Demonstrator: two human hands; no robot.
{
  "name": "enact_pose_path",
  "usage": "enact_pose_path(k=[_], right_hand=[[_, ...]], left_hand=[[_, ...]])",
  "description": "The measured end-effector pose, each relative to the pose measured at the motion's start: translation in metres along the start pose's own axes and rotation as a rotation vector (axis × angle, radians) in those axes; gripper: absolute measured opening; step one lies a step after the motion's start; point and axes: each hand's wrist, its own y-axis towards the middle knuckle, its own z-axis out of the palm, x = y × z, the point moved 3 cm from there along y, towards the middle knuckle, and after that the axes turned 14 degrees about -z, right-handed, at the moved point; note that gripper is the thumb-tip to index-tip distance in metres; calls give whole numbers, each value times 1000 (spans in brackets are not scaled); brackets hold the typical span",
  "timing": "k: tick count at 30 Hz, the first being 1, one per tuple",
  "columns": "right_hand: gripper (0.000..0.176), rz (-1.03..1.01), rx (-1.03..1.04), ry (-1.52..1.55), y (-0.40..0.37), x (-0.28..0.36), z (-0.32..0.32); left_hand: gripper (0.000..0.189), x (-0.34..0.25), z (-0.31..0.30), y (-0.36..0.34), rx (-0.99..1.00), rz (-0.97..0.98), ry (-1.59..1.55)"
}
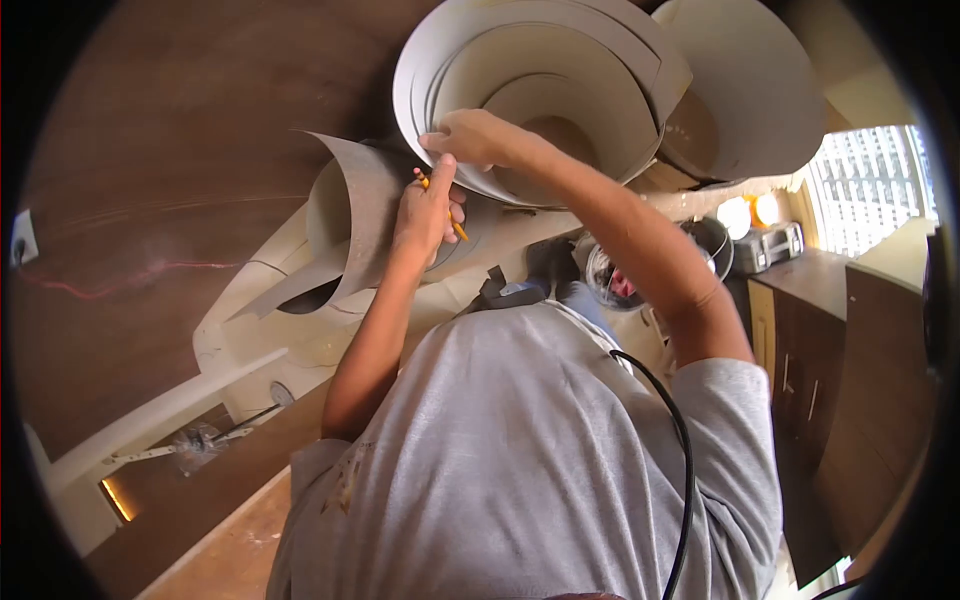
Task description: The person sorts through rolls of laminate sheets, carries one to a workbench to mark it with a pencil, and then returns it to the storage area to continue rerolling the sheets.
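Observation:
My left hand is closed around a yellow pencil, and its thumb points up at the rim of a large rolled sheet. The sheet is pale and thin, coiled in several loose layers. Reaching across from the right, my right hand grips the near left edge of that roll, fingers bent over the rim. The inner fingers of this hand are partly hidden. Just left of my left hand lies a smaller curled sheet, grey-brown outside and pale inside.
Another rolled sheet stands at the upper right. A clear bucket with things inside is beneath my right forearm. Farther right are a grey case, a lit lamp and dark cabinets. A brown panel fills the left.

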Motion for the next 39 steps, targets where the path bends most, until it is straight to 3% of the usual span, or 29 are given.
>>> enact_pose_path(k=[4, 5, 7, 13, 16, 18, 19, 22, 23, 26, 30, 32, 34, 36, 39], right_hand=[[60, 12, 111, -50, 37, -28, -8], [59, 46, -6, 106, 26, -12, -18], [60, 44, 9, 56, 32, -11, -17], [61, 20, 2, 82, 22, -5, -12], [51, 66, 21, -31, 31, 5, -2], [39, -213, 8, -328, 45, 1, 12], [32, -231, 9, -353, 47, -1, 19], [31, -174, 4, -293, 38, 14, 11], [31, -261, 2, -330, 41, 14, 14], [31, -145, 79, -255, 46, -1, 18], [30, -283, 121, -404, 51, -8, 27], [29, -224, 58, -246, 44, -8, 21], [28, -310, 109, -388, 48, -15, 30], [27, -232, 115, -321, 43, -29, 38], [26, -234, -70, -208, 36, -40, 50]], left_hand=[[70, 3, -10, -19, 18, 19, -4], [69, 7, -15, -21, 21, 14, -57], [69, 5, -23, -34, 41, 23, -146], [74, -4, -14, -33, -41, -6, 100], [66, -9, -7, -16, -35, -32, 117], [53, -9, -4, -11, -54, -90, 17], [41, -7, -5, -10, -40, -119, -51], [38, -1, -10, -8, -25, -102, -20], [36, -5, -12, -10, -27, -136, 31], [36, -6, -18, -2, -97, -105, 82], [36, -15, -24, -9, -113, -153, 246], [37, -18, -21, -13, -74, -163, 316], [40, -16, -22, -10, -93, -158, 358], [41, -25, -20, -21, -143, -167, 418], [42, -26, -18, -26, -137, -121, 450]])
